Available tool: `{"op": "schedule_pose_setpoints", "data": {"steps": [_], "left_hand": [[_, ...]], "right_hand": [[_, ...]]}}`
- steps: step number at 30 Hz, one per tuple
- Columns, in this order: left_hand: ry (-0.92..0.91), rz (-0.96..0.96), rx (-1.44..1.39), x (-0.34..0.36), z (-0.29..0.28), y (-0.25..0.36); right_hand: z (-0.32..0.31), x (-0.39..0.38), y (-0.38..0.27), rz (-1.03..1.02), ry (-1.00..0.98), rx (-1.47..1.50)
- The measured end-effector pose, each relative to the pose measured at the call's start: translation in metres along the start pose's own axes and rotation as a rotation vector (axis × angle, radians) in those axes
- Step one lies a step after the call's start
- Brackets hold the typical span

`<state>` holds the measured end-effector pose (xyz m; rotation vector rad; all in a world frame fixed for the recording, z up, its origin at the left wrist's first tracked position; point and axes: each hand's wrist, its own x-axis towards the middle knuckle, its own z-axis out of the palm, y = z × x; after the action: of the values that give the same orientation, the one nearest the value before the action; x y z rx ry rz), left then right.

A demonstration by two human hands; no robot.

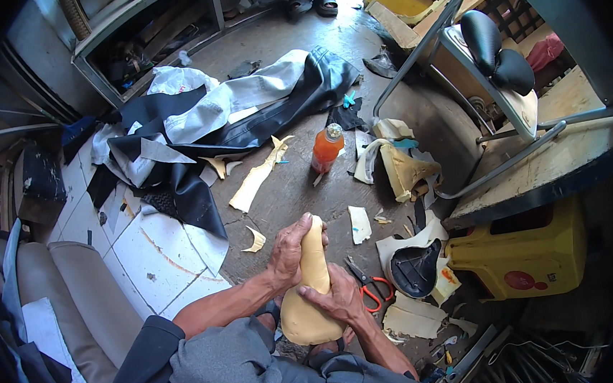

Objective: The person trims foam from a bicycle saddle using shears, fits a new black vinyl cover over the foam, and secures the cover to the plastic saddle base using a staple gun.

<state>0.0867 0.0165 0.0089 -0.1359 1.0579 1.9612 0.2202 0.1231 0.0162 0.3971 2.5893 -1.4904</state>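
A: What does the left hand (291, 254) have?
B: The narrow end of a pale yellow foam piece (308, 319). The fingers are curled round it, and the thumb lies along its side.

A: And the right hand (342, 294)?
B: It's lower down on the same foam, nearer the body, with its thumb across the front. Both hands are closed on the piece, but I can't tell how hard they press.

A: So where exactly is the foam?
B: Between the hands, held up in front of the body – narrow end pointing away, wide rounded end below the hands.

A: Anything near the right hand?
B: Scissors (373, 287) with red handles, just to its right on the floor (300, 195). Farther right stands a yellow stool (542, 259).

A: And beyond the hands?
B: A bottle (326, 150) of orange liquid, upright. Left of it lies a long foam scrap (257, 181) – and past that, a heap of black sheet (276, 122).
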Motion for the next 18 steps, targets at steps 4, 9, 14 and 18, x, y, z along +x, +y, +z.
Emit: {"op": "schedule_pose_setpoints", "data": {"steps": [4,9,14,18], "left_hand": [[0.046,-0.071,0.035,0.003,-0.005,0.006],[0.084,-0.050,0.055,0.021,-0.014,-0.018],[0.106,-0.053,0.231,0.037,-0.040,-0.076],[0.068,0.007,0.343,0.042,-0.058,-0.098]], "right_hand": [[0.003,0.000,0.000,-0.044,0.032,-0.126],[0.021,0.001,0.031,0.205,0.072,-0.019],[0.046,-0.010,0.088,0.234,0.130,-0.028],[0.052,-0.018,0.103,0.221,0.074,0.007]]}}
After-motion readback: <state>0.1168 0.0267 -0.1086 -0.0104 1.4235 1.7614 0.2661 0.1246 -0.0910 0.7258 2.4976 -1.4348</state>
